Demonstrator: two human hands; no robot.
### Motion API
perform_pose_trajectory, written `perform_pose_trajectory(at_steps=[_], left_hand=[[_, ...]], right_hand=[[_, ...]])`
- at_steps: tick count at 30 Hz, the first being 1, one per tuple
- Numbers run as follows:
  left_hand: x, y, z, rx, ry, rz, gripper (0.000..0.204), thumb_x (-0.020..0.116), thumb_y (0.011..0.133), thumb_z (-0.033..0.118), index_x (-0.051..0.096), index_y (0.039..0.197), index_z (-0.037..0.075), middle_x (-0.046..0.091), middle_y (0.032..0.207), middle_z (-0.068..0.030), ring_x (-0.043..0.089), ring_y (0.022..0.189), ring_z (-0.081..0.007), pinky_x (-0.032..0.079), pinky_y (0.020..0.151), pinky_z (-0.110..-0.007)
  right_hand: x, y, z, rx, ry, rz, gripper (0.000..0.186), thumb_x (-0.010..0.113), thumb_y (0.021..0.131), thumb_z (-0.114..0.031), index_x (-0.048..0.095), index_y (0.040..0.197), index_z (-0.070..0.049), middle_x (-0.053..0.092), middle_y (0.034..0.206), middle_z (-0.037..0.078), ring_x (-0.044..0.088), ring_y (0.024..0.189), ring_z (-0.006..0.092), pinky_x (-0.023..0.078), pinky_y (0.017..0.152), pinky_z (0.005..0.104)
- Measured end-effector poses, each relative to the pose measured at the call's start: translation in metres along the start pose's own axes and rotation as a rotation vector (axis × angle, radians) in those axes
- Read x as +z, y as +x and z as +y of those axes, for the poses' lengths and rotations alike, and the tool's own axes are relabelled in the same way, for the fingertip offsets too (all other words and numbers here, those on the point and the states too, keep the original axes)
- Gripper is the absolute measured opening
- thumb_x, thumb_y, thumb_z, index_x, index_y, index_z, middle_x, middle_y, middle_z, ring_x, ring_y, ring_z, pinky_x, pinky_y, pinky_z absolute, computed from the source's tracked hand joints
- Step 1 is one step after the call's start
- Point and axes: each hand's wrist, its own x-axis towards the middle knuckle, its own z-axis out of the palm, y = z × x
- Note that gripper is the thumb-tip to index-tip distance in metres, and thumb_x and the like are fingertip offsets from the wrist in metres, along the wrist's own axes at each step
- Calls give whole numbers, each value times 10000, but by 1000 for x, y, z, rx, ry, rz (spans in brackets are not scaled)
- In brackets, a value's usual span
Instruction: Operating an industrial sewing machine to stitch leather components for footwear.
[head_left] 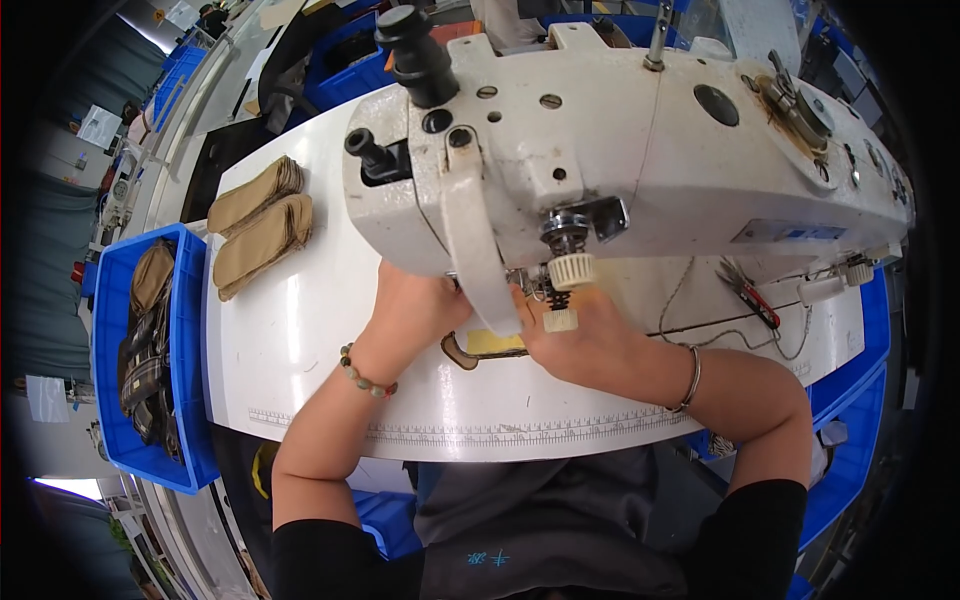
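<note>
A white industrial sewing machine (660, 140) spans the upper middle. My left hand (418, 310) is at the needle area, fingers curled and partly hidden by the machine's curved lever (475, 230). My right hand (575, 330) is opposite, fingers bent and partly behind the knobs, beside a yellow piece (490, 342). What either hand grips is hidden. A small brown, dark-edged piece (458, 352) lies between my wrists on the white table (600, 410).
Two stacks of brown fabric pieces (255, 240) lie at the left. A blue bin (112, 400) holding plaid and brown fabric is beside the table. Red-handled snips (755, 300) and a loose cord (675, 300) lie at the right, near more blue bins (845, 460).
</note>
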Motion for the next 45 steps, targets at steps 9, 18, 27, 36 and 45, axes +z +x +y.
perform_pose_trajectory(at_steps=[9, 18, 27, 36, 45], left_hand=[[1, 0, 1, 57, 66, 1, 545, 850, 647, 239, 653, 1113, 37, 664, 1026, -144, 640, 939, -375, 509, 794, -456], [-1, -5, -2, -160, 3, -143, 536, 826, 693, 237, 610, 1132, 19, 650, 989, -161, 632, 926, -392, 504, 792, -464], [-8, -4, -24, -165, -88, -293, 117, 677, 868, 195, 731, 876, 92, 708, 761, -84, 673, 685, -232, 516, 632, -359], [-12, 7, 8, -137, -171, -67, 270, 744, 836, 271, 662, 770, 22, 662, 681, -79, 624, 586, -220, 497, 559, -362], [-14, 9, 11, -227, -171, -168, 267, 735, 827, 265, 634, 766, 27, 642, 673, -98, 614, 588, -224, 487, 564, -373]], right_hand=[[-2, 0, -7, 155, 140, 93, 109, 651, 634, -172, 602, 582, -89, 556, 642, 112, 617, 596, 259, 469, 492, 392], [-21, 5, -7, -3, -10, -19, 76, 656, 630, -136, 611, 614, -76, 539, 594, 87, 607, 547, 250, 467, 469, 377], [-26, 10, -17, -102, -34, 11, 250, 644, 736, -103, 682, 935, 45, 600, 658, 73, 599, 503, 187, 460, 426, 321], [-28, 13, -24, -41, 113, -74, 325, 639, 739, -96, 659, 1009, 84, 678, 773, 190, 657, 564, 219, 512, 448, 337], [-31, 13, -23, -21, 178, -136, 308, 631, 728, -106, 658, 973, 79, 654, 691, 136, 646, 537, 235, 484, 434, 355]])
